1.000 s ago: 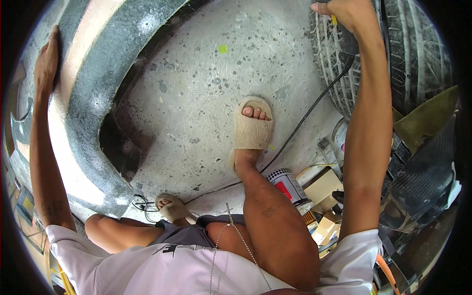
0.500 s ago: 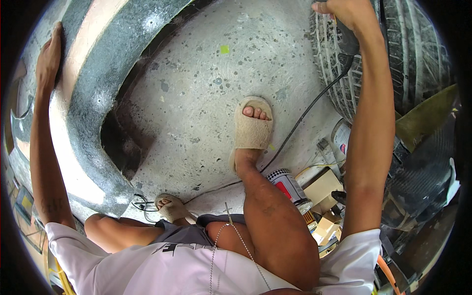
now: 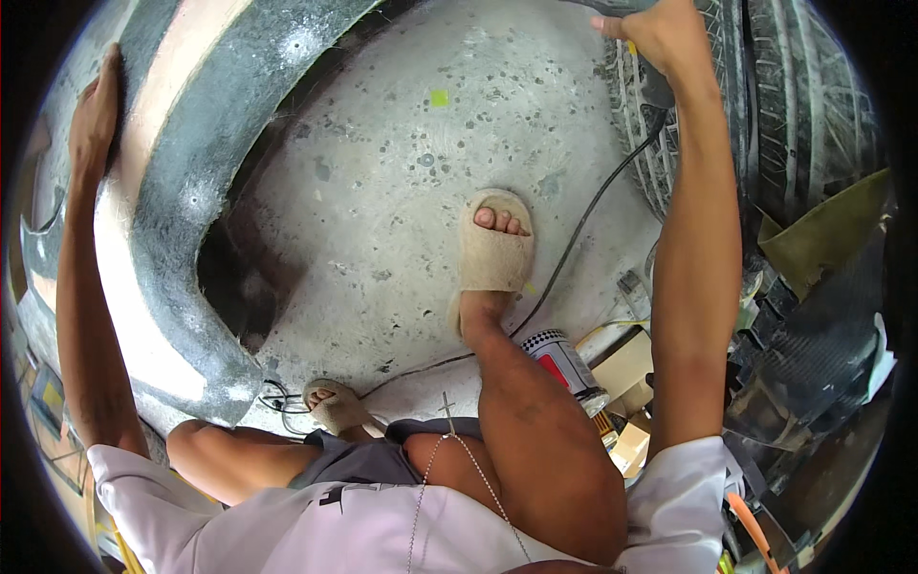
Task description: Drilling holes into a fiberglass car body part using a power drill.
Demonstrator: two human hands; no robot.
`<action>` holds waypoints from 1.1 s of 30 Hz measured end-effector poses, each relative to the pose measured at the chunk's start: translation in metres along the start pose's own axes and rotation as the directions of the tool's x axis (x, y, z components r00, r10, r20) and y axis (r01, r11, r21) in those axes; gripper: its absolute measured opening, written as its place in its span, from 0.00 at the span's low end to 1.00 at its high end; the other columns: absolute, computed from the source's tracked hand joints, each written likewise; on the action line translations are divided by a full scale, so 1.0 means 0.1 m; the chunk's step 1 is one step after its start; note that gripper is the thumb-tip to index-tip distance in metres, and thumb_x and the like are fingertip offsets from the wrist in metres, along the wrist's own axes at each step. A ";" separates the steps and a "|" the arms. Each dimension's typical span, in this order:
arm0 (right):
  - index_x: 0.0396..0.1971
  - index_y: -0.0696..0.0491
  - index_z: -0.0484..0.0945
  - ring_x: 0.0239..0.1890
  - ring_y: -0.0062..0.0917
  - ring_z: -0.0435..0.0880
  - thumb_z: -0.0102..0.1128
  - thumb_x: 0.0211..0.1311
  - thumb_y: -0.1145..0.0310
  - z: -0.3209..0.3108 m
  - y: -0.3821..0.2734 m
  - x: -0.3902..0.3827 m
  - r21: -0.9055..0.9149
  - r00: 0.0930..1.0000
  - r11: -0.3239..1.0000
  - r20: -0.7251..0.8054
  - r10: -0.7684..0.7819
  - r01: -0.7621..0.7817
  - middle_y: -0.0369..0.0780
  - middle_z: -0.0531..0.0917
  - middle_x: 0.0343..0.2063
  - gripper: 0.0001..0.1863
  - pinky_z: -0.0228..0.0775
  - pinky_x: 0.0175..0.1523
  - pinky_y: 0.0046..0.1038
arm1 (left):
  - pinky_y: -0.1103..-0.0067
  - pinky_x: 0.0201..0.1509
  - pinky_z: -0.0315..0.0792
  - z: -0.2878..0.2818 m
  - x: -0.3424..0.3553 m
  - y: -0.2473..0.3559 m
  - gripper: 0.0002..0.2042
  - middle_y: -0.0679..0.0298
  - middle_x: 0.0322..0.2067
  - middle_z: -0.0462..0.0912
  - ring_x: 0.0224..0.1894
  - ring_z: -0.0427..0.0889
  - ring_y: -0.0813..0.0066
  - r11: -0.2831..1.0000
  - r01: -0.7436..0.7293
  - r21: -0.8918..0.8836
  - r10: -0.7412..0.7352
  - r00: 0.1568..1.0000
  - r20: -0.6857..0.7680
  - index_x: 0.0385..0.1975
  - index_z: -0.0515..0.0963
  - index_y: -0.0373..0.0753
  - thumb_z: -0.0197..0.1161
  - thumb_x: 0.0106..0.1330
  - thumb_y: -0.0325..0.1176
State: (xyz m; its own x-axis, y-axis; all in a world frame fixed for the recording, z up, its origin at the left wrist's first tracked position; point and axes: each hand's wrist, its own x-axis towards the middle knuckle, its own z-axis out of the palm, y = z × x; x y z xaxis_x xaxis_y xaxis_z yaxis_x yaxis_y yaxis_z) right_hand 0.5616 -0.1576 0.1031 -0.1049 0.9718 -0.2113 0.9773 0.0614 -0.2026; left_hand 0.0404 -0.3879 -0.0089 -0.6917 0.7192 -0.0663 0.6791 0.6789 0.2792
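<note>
My left hand (image 3: 94,117) rests with its fingers stretched out against the outer side of a large curved body panel (image 3: 196,143), patched in grey, white and tan. At the top right, my right hand (image 3: 669,46) is closed on a dark corded power tool (image 3: 655,93); only a bit of its body shows below the hand. What the tool's front end looks like is hidden past the upper edge. A black cord (image 3: 595,203) runs from the tool down across the floor, passing by my leg.
A worn tyre (image 3: 808,105) stands beside my right arm. Along the right lie a can with a checkered rim (image 3: 559,362), cardboard boxes (image 3: 626,368), an olive sheet (image 3: 822,230) and a dark textured piece (image 3: 813,335). My slippered foot (image 3: 497,244) stands on the speckled concrete floor (image 3: 382,191).
My right hand has moved left with the power tool, and the upper cord has shifted left with it. My left hand stays in place on the panel.
</note>
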 end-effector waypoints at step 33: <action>0.58 0.56 0.76 0.50 0.48 0.83 0.65 0.42 0.82 1.08 0.68 -2.44 0.308 0.832 0.818 -0.451 -0.324 0.486 0.48 0.85 0.46 0.35 0.74 0.59 0.42 | 0.56 0.63 0.75 0.68 -2.67 3.02 0.41 0.44 0.54 0.78 0.56 0.80 0.47 0.053 0.805 -0.591 0.497 0.492 0.715 0.63 0.66 0.28 0.60 0.66 0.63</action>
State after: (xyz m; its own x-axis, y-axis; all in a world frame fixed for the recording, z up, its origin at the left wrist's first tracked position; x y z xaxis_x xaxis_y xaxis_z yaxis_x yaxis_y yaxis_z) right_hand 0.6334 -0.4151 0.0380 -0.3207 0.8910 0.3214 0.6922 0.4521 -0.5626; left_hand 0.4468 -0.3650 0.0284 0.1732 0.7968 -0.5789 -0.6658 0.5278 0.5274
